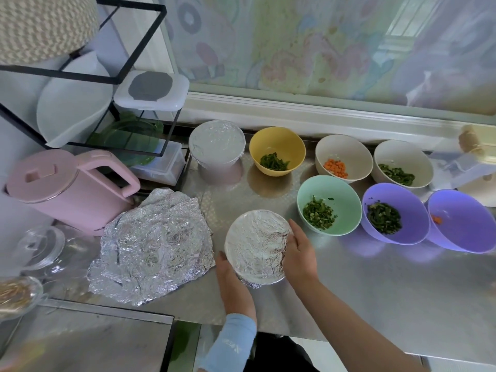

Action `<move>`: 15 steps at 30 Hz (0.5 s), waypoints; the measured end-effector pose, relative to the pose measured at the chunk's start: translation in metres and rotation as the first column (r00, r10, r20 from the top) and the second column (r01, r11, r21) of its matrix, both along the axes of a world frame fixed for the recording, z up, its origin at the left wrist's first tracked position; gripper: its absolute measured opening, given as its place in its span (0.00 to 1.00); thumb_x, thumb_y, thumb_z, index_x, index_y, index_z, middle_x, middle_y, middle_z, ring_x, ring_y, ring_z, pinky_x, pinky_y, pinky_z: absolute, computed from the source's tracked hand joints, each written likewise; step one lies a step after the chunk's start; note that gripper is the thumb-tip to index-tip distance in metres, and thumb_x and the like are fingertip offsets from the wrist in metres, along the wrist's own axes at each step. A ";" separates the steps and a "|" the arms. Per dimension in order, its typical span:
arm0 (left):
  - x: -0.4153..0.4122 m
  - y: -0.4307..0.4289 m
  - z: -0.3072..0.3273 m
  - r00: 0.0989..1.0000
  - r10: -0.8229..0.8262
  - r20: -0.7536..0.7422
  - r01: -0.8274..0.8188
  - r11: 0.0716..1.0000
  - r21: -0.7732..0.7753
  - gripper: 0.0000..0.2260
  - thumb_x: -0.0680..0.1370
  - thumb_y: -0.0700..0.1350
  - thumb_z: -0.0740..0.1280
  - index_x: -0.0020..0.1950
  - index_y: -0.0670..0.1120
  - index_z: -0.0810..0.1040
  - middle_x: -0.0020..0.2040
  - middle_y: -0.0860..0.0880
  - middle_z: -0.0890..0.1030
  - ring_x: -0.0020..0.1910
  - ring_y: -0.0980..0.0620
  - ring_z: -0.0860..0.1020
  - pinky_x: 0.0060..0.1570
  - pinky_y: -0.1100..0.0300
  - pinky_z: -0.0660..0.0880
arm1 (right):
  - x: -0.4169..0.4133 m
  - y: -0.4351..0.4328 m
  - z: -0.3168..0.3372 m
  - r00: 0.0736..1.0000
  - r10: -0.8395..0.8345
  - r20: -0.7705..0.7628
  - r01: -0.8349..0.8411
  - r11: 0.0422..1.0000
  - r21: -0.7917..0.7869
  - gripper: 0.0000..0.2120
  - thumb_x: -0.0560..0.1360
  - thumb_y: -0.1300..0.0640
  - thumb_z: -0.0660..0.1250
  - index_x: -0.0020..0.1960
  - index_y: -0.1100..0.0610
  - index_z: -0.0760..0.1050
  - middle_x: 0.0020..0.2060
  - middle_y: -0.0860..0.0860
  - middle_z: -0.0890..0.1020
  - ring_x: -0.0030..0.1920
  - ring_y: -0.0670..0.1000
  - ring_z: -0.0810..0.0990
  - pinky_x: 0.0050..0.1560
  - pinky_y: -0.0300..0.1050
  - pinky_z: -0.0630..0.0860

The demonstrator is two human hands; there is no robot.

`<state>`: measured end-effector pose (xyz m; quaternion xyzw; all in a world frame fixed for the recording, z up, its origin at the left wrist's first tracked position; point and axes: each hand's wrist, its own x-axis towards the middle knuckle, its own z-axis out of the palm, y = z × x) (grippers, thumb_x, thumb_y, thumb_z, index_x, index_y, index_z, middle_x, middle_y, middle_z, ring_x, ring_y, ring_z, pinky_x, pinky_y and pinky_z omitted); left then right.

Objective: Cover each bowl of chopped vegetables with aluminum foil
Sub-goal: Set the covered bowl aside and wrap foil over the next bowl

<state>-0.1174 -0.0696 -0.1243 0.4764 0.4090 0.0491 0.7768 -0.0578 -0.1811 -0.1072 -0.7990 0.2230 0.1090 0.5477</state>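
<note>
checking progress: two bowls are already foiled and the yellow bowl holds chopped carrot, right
Not quite. The head view shows the yellow bowl holds chopped green vegetables, not carrot. The rest stands.

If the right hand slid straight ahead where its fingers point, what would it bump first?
Probably the yellow bowl, across bare counter; the right hand might clip the mint bowl first, depth is unclear.

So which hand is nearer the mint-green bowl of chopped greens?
Right. The right hand presses the edge of the near foil-covered bowl beside the mint-green bowl; the left hand holds that covered bowl's opposite edge, farther away.
</note>
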 end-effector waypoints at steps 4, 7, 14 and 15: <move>0.024 0.003 0.001 0.998 0.064 0.009 -0.063 0.993 -0.099 0.21 0.76 0.63 0.56 0.66 0.62 0.74 0.65 0.56 0.78 0.65 0.51 0.75 0.67 0.44 0.70 | -0.013 0.007 0.001 0.998 -0.060 0.024 0.061 0.998 -0.032 0.19 0.82 0.56 0.53 0.70 0.44 0.70 0.60 0.41 0.77 0.60 0.45 0.74 0.60 0.39 0.66; 0.040 0.015 0.014 0.997 0.064 0.035 -0.059 0.988 -0.140 0.16 0.80 0.57 0.57 0.61 0.57 0.80 0.59 0.52 0.82 0.61 0.49 0.78 0.63 0.47 0.73 | -0.017 0.005 0.001 0.995 -0.091 0.028 0.092 0.995 -0.032 0.19 0.82 0.58 0.53 0.67 0.43 0.71 0.55 0.40 0.79 0.56 0.46 0.76 0.55 0.41 0.70; 0.019 0.025 0.009 0.989 0.147 -0.020 -0.142 0.977 0.161 0.19 0.81 0.54 0.54 0.70 0.54 0.73 0.68 0.56 0.75 0.69 0.55 0.71 0.72 0.50 0.64 | 0.003 0.000 0.004 0.966 0.252 0.061 -0.228 0.939 -0.256 0.26 0.81 0.59 0.55 0.78 0.54 0.55 0.76 0.47 0.61 0.76 0.48 0.58 0.70 0.37 0.53; 0.015 0.017 0.009 0.990 0.140 -0.015 -0.134 0.971 0.198 0.21 0.81 0.55 0.53 0.71 0.54 0.72 0.70 0.55 0.73 0.70 0.55 0.70 0.72 0.49 0.64 | 0.008 0.001 0.004 0.955 0.290 0.065 -0.266 0.930 -0.256 0.26 0.82 0.58 0.55 0.79 0.53 0.54 0.77 0.47 0.58 0.77 0.46 0.55 0.71 0.36 0.49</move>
